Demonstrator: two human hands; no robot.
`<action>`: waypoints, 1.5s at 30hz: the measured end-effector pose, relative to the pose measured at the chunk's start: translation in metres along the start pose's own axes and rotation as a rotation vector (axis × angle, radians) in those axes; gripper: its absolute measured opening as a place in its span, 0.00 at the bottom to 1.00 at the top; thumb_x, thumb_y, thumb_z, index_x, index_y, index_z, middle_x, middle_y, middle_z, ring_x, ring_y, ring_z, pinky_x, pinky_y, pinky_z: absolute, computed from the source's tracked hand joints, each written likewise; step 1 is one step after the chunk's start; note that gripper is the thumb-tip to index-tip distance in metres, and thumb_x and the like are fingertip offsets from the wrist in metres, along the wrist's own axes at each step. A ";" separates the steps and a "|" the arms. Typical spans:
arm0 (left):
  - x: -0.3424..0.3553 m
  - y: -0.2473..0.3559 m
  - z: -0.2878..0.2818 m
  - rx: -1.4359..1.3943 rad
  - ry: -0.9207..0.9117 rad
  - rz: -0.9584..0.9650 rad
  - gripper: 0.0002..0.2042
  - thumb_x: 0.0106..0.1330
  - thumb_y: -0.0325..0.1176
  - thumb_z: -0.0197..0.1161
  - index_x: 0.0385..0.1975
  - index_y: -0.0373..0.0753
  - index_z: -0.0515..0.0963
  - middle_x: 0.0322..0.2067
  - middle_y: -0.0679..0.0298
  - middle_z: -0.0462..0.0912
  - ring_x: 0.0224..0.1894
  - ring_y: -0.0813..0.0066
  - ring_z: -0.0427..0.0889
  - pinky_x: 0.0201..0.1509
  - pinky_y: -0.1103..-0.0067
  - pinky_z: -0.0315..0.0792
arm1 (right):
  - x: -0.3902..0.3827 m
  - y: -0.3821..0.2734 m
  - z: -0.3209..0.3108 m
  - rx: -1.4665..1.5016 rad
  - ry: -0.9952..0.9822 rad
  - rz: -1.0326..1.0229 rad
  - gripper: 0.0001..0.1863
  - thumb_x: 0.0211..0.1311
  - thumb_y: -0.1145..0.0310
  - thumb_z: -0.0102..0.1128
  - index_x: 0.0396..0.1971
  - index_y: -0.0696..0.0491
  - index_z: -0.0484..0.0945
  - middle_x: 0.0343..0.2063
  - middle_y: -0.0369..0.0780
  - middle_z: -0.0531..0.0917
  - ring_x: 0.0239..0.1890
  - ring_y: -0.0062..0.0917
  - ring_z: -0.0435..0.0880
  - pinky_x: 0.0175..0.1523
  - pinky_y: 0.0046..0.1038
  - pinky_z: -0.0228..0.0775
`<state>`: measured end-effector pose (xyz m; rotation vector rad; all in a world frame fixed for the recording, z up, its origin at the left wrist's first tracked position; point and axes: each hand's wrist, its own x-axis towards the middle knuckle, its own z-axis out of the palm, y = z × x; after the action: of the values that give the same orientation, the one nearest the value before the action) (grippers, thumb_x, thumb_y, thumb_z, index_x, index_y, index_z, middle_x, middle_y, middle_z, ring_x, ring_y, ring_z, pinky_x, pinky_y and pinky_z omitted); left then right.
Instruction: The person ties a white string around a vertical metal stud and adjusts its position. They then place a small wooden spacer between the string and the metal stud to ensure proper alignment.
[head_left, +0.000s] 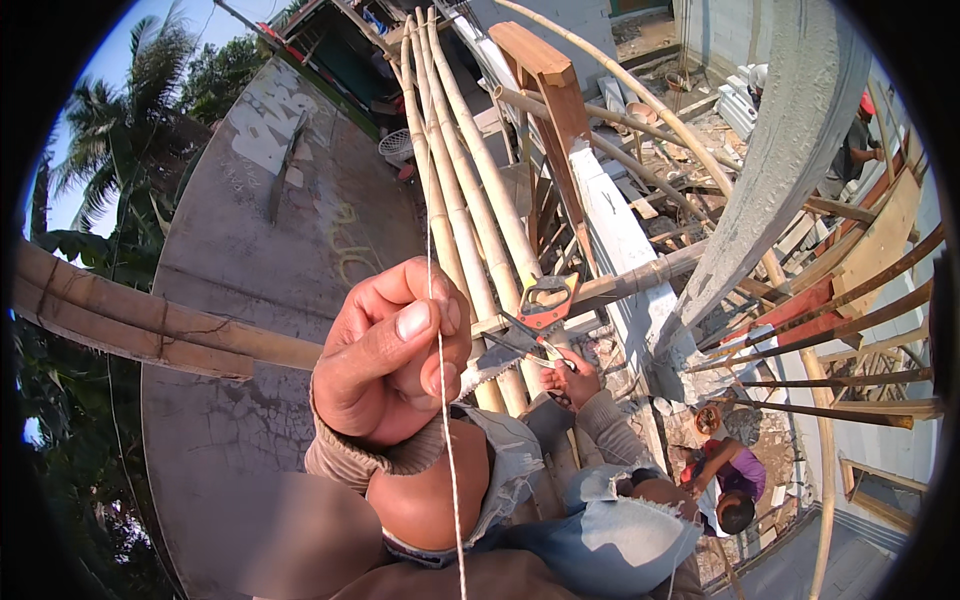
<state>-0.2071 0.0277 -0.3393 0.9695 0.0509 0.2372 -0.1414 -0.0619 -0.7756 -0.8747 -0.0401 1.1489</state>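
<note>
My left hand (390, 355) is raised close to the camera, thumb and fingertips pinched on a thin white string (450, 470) that runs vertically through the picture. Farther off, my right hand (572, 380) has its fingers closed around a small tool, too small to name, just beside a hand saw (545, 312) with an orange, yellow and black handle. The saw lies on long bamboo poles (470, 220), near a bamboo crosspiece (640, 275). My knees in torn jeans show below my hands.
A high concrete wall (240, 220) drops away on the left. A concrete column (760, 210), angled bars (830, 380) and timber (545, 60) stand to the right. A worker in purple (735, 475) crouches lower down; another person (850, 150) is at the far right.
</note>
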 end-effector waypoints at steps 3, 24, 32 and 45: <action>-0.004 -0.001 0.007 -0.007 0.073 0.002 0.07 0.66 0.28 0.57 0.36 0.30 0.72 0.25 0.61 0.73 0.22 0.80 0.72 0.26 0.84 0.65 | 0.029 0.035 -0.008 -0.037 -0.056 -0.011 0.23 0.68 0.70 0.53 0.60 0.59 0.63 0.33 0.45 0.81 0.30 0.26 0.82 0.33 0.24 0.75; -0.016 -0.008 0.028 -0.106 -0.175 0.057 0.07 0.63 0.23 0.56 0.31 0.24 0.69 0.19 0.56 0.72 0.10 0.85 0.66 0.10 0.85 0.56 | -0.044 -0.057 0.007 -1.291 0.323 -0.485 0.21 0.58 0.55 0.58 0.46 0.54 0.78 0.40 0.49 0.78 0.46 0.44 0.77 0.50 0.40 0.71; -0.022 0.002 0.011 -0.125 -0.131 -0.018 0.06 0.62 0.24 0.60 0.33 0.28 0.73 0.23 0.56 0.74 0.19 0.80 0.72 0.24 0.84 0.65 | -0.183 -0.248 0.073 -0.601 -0.739 -0.618 0.31 0.60 0.58 0.63 0.59 0.60 0.67 0.42 0.46 0.82 0.40 0.31 0.83 0.50 0.28 0.74; 0.009 -0.030 0.029 -0.189 -0.228 -0.018 0.07 0.65 0.24 0.53 0.33 0.26 0.66 0.22 0.55 0.72 0.12 0.87 0.61 0.12 0.86 0.55 | -0.342 -0.293 0.055 -0.342 -0.970 -1.222 0.19 0.65 0.53 0.55 0.42 0.56 0.76 0.25 0.44 0.82 0.24 0.30 0.80 0.30 0.27 0.69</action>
<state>-0.1883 -0.0102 -0.3473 0.8024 -0.1686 0.1116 -0.0924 -0.3420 -0.4221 -0.3408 -1.4013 0.2783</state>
